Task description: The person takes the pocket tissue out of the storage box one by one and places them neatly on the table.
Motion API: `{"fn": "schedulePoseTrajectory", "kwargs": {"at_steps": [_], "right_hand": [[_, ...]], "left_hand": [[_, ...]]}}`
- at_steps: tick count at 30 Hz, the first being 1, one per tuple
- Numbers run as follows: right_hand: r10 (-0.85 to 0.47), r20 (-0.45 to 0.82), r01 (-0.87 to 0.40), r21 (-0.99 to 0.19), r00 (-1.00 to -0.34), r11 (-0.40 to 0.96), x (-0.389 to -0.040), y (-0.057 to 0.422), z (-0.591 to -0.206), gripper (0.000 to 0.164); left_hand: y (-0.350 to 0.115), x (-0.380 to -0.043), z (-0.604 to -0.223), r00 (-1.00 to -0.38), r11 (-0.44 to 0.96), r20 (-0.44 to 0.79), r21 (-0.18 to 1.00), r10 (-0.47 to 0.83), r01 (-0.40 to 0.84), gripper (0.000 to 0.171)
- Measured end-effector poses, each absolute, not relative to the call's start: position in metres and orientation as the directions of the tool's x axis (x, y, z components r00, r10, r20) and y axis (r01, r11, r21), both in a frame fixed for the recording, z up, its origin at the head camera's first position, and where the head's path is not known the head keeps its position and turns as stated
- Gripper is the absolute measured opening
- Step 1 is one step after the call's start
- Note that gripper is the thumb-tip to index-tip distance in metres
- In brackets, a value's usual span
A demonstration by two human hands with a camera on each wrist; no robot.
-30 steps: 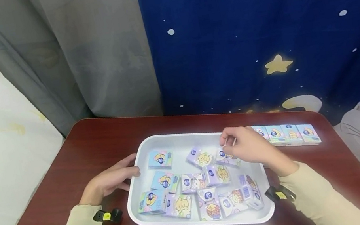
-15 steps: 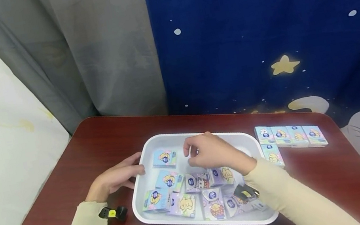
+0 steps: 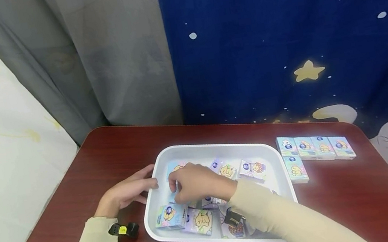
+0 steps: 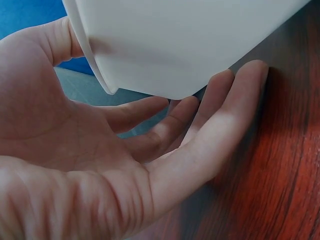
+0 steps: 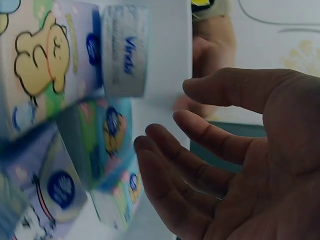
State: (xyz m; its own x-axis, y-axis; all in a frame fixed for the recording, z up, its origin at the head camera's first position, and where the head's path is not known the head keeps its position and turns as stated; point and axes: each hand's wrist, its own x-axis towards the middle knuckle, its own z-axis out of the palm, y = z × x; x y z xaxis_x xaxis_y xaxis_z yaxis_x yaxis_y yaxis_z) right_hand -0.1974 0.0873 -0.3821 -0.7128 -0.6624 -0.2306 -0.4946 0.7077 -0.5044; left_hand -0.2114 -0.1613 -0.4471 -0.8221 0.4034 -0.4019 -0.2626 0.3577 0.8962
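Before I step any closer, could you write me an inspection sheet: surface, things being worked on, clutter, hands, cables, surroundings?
Surface: reddish-brown table, wood-grained.
Job's things: white tray with loose blue packs and purple packs; five more packs right of it, four in a row, one in front of the row's left end.
Clutter: nothing seen.
Left hand: holds the tray's left end, thumb at the rim.
Right hand: over the tray, fingers loosely bent, no pack held.
Cables: nothing seen on the table.
Surroundings: grey backdrop, starry blue backdrop, white backdrop.
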Motion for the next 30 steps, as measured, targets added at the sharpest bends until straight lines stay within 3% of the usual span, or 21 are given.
{"fn": "schedulePoseTrajectory", "kwargs": {"at_steps": [13,21,30], "right_hand": [[-0.703,-0.252,-0.607,-0.367,-0.665,0.705,-0.178,0.062,-0.398,0.024],[-0.71,-0.299,-0.611,-0.365,-0.637,0.702,-0.17,0.062,-0.397,0.047],[-0.733,-0.314,-0.615,-0.402,-0.603,0.678,-0.169,0.068,-0.395,0.055]], "left_hand": [[-0.161,-0.21,-0.446,-0.821,0.35,-0.418,0.892,0.389,-0.288,0.084],[-0.16,-0.211,-0.446,-0.82,0.357,-0.417,0.89,0.391,-0.283,0.085],[-0.163,-0.212,-0.448,-0.821,0.357,-0.41,0.893,0.398,-0.273,0.085]]}}
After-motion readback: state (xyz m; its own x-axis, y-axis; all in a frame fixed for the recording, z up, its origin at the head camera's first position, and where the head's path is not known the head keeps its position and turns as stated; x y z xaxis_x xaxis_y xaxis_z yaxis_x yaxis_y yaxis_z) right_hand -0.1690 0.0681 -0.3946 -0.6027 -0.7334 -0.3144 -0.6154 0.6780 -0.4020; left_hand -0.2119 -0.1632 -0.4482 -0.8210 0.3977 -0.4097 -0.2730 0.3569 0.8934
